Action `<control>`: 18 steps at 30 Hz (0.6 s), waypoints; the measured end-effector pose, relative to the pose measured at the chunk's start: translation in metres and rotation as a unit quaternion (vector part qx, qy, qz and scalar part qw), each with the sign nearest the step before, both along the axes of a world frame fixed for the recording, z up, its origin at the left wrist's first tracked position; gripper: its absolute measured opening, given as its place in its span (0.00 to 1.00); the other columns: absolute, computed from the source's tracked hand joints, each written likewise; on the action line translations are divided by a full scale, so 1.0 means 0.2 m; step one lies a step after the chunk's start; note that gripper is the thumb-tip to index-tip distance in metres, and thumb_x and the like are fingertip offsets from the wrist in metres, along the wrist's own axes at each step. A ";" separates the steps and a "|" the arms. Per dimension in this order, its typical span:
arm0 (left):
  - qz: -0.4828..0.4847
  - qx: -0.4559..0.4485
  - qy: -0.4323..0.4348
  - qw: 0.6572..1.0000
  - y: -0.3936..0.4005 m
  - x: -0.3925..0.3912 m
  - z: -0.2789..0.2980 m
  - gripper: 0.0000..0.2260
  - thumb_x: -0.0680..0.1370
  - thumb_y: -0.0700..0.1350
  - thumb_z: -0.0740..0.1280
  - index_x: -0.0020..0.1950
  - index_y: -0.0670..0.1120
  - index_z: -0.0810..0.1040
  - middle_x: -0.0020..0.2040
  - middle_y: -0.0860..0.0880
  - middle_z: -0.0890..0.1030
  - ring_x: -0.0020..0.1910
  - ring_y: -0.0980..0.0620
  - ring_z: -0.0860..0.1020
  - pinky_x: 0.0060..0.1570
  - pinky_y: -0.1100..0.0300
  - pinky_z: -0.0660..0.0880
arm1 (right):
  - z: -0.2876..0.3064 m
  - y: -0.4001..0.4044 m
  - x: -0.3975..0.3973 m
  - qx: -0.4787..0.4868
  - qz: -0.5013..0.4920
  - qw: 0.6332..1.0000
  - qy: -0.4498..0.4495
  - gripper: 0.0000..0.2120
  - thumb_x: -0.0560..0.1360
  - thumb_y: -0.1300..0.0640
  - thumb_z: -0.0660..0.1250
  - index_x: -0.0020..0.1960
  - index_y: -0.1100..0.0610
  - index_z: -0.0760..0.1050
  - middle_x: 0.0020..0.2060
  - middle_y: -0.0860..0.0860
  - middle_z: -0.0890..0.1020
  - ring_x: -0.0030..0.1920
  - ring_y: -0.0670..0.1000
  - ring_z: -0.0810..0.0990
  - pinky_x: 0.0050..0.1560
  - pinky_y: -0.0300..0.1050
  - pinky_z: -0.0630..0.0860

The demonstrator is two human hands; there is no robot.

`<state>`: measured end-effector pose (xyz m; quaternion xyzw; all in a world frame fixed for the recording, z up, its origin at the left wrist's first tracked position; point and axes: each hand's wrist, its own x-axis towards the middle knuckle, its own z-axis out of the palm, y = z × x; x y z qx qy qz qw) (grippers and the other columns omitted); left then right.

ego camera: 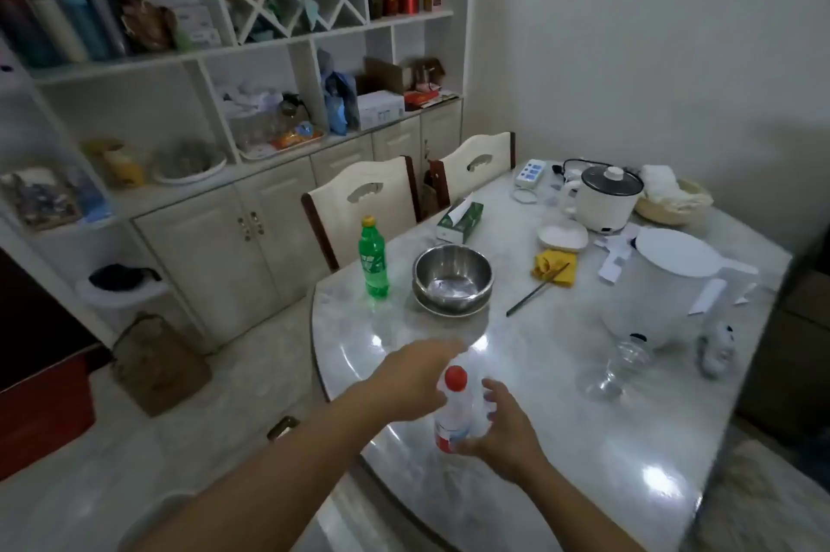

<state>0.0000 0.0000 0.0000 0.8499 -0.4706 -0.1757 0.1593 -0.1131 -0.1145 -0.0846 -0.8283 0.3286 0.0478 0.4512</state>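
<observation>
A clear bottle with a red cap [458, 410] stands between my hands above the near edge of the marble table [561, 461]. My right hand [505, 425] holds the bottle's lower body, fingers curled round it. My left hand [415, 376] hovers just left of and behind the cap, blurred, with its fingers extended; whether it touches the bottle I cannot tell. Further back stand a green soda bottle with a yellow cap [373, 257] and a steel bowl [452, 277] on a second bowl.
On the table: chopsticks [536, 290] over a yellow cloth [554, 266], tissue box [460, 221], white dish [562, 235], white electric pot [606, 196], white jug [664, 282], clear glass [617, 369], power strip [530, 172]. Two chairs [364, 201] and shelving stand behind.
</observation>
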 end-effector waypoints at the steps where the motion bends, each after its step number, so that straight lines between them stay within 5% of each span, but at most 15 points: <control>1: -0.008 0.015 -0.008 1.000 -0.02 0.01 -0.01 0.32 0.75 0.41 0.72 0.76 0.53 0.64 0.75 0.49 0.69 0.72 0.47 0.68 0.66 0.55 0.68 | -0.04 0.00 0.03 -0.008 0.010 1.000 0.005 0.54 0.61 0.42 0.82 0.77 0.52 0.55 0.76 0.53 0.65 0.73 0.55 0.68 0.75 0.55 0.66; 4: -0.033 0.029 -0.050 0.998 -0.07 0.03 -0.07 0.28 0.74 0.37 0.71 0.72 0.52 0.70 0.70 0.46 0.74 0.68 0.46 0.71 0.64 0.52 0.73 | -0.10 0.04 0.07 -0.025 0.089 0.995 0.043 0.53 0.61 0.26 0.70 0.77 0.48 0.54 0.77 0.52 0.64 0.75 0.52 0.65 0.78 0.51 0.61; 6: -0.043 0.026 -0.048 0.998 -0.10 0.03 -0.11 0.22 0.74 0.37 0.70 0.67 0.51 0.75 0.62 0.45 0.78 0.60 0.46 0.76 0.56 0.53 0.76 | -0.18 0.03 0.06 -0.017 0.024 1.000 -0.009 0.40 0.61 0.39 0.79 0.68 0.33 0.62 0.66 0.47 0.78 0.63 0.49 0.78 0.68 0.52 0.76; 8: -0.055 0.012 -0.048 0.997 -0.11 0.05 -0.12 0.15 0.75 0.37 0.70 0.60 0.49 0.78 0.56 0.45 0.80 0.54 0.47 0.77 0.49 0.59 0.73 | -0.23 0.04 0.06 -0.026 -0.014 0.999 -0.041 0.39 0.60 0.46 0.81 0.66 0.35 0.65 0.57 0.43 0.82 0.54 0.48 0.83 0.59 0.51 0.82; 11: -0.072 -0.003 -0.041 0.997 -0.10 0.08 -0.12 0.11 0.74 0.38 0.72 0.55 0.47 0.80 0.53 0.45 0.81 0.51 0.47 0.77 0.49 0.58 0.73 | -0.23 0.09 0.10 -0.052 -0.031 0.998 -0.020 0.41 0.62 0.41 0.80 0.70 0.45 0.67 0.61 0.46 0.82 0.58 0.49 0.82 0.62 0.48 0.79; 14: -0.075 -0.037 -0.026 0.996 -0.03 0.14 -0.06 0.15 0.73 0.42 0.74 0.58 0.49 0.80 0.55 0.47 0.83 0.53 0.49 0.78 0.54 0.56 0.76 | -0.17 0.13 0.14 -0.038 -0.049 0.997 -0.049 0.40 0.57 0.38 0.80 0.65 0.44 0.71 0.58 0.44 0.83 0.55 0.47 0.81 0.59 0.47 0.80; 18: -0.109 -0.086 -0.059 0.989 0.10 0.24 0.06 0.16 0.73 0.54 0.73 0.59 0.53 0.76 0.50 0.49 0.84 0.42 0.56 0.75 0.38 0.70 0.67 | -0.04 0.17 0.16 -0.038 -0.023 0.997 -0.068 0.30 0.54 0.34 0.78 0.51 0.35 0.69 0.45 0.34 0.77 0.44 0.39 0.78 0.43 0.31 0.73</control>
